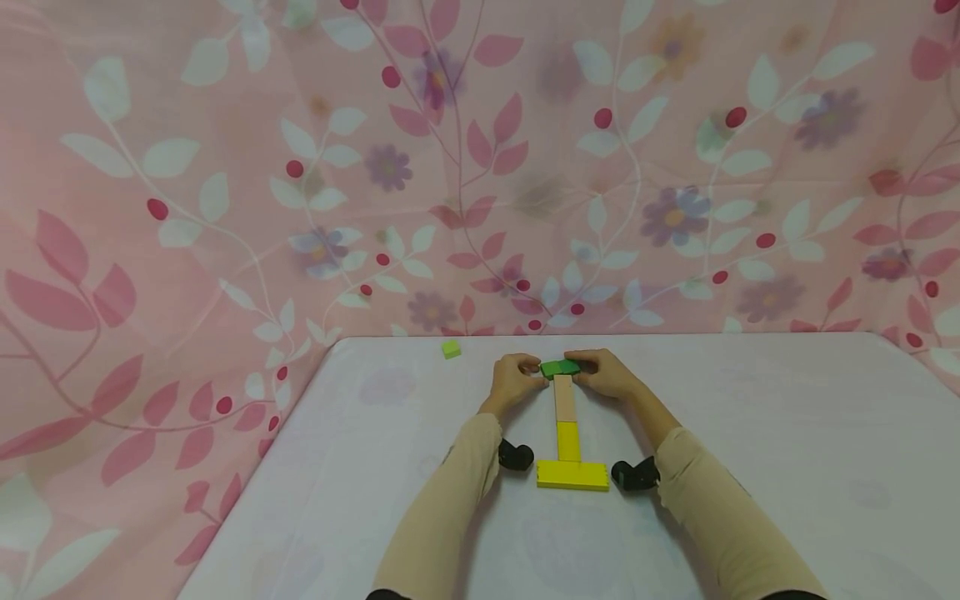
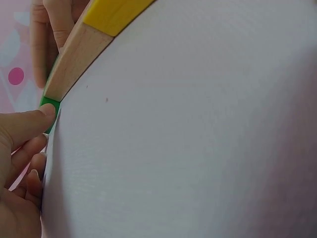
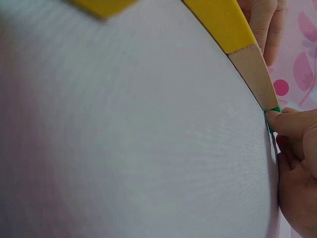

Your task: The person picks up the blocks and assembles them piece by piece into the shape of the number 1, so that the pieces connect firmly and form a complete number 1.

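Observation:
Two small green blocks [image 1: 551, 368] lie side by side across the far end of a line of blocks. My left hand [image 1: 516, 381] holds the left green block by its outer end, its thumb on the near face in the left wrist view. On the other side, my right hand [image 1: 606, 374] pinches the right green block [image 3: 271, 123] between thumb and fingers. A plain wooden block [image 1: 565, 398] runs from the green pair toward me. It meets a yellow block [image 1: 568, 441], and a wider yellow block [image 1: 572, 475] lies crosswise at the near end.
A light green block [image 1: 451, 349] sits alone near the table's back edge, left of the hands. The table [image 1: 337, 467] has a pale cloth. A pink floral curtain [image 1: 480, 208] hangs behind it. Black wrist cameras [image 1: 517, 456] flank the yellow blocks.

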`<action>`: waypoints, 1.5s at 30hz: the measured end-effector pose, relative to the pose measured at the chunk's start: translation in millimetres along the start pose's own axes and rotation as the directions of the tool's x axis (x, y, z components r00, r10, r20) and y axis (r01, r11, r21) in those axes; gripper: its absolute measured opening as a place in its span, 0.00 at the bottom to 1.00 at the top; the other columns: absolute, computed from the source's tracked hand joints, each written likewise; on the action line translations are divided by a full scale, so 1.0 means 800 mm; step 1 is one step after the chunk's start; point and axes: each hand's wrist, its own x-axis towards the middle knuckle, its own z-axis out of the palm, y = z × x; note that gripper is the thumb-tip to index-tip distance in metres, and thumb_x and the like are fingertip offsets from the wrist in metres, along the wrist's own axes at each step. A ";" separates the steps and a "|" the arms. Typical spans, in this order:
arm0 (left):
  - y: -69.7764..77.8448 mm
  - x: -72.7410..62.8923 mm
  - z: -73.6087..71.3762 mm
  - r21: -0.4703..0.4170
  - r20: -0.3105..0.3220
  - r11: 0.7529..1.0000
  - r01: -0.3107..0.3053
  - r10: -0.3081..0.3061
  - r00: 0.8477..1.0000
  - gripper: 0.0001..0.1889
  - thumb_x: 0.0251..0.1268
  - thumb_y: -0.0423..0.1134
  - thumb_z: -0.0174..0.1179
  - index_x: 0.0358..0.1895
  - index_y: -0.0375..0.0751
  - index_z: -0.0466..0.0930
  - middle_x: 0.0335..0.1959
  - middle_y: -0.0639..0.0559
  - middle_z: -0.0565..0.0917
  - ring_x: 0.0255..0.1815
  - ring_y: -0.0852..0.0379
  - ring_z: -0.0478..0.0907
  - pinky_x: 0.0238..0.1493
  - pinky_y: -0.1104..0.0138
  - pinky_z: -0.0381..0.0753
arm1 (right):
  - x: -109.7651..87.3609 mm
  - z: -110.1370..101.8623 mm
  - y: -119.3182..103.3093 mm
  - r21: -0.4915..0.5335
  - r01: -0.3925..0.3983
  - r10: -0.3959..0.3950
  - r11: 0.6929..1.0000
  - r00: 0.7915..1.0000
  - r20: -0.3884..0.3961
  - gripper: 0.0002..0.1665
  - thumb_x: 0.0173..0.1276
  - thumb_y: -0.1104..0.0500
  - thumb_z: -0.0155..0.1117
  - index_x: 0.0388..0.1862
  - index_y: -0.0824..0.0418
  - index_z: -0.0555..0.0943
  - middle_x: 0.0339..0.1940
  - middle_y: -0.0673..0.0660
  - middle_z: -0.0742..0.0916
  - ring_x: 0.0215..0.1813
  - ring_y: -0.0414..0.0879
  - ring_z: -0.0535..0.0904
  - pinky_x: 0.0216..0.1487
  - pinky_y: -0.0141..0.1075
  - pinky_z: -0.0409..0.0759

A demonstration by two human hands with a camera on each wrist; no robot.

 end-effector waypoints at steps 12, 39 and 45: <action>-0.002 -0.002 -0.008 -0.030 0.000 1.000 0.000 0.000 1.000 0.18 0.48 0.31 0.71 0.45 0.30 0.82 0.36 0.42 0.85 0.35 0.51 0.80 0.42 0.65 0.80 | -0.002 0.000 0.000 -0.022 -0.008 0.007 1.000 1.000 -0.016 0.25 0.61 0.69 0.60 0.60 0.71 0.74 0.61 0.70 0.75 0.62 0.64 0.69 0.65 0.56 0.60; -0.044 -0.013 -0.108 -0.067 -0.224 0.997 0.037 -0.051 0.973 0.16 0.49 0.29 0.69 0.43 0.24 0.81 0.36 0.33 0.83 0.38 0.42 0.80 0.43 0.56 0.79 | -0.001 0.001 0.003 -0.032 -0.026 0.025 0.999 1.000 -0.006 0.26 0.62 0.67 0.60 0.61 0.69 0.73 0.61 0.68 0.76 0.62 0.62 0.70 0.64 0.55 0.63; -0.054 -0.009 -0.125 -0.045 -0.232 0.995 0.084 -0.093 0.968 0.17 0.50 0.30 0.69 0.45 0.25 0.80 0.39 0.33 0.83 0.40 0.42 0.80 0.43 0.56 0.79 | 0.000 0.000 0.000 -0.021 -0.009 0.009 1.000 1.000 -0.011 0.26 0.61 0.68 0.60 0.60 0.71 0.73 0.60 0.69 0.76 0.62 0.63 0.70 0.65 0.55 0.62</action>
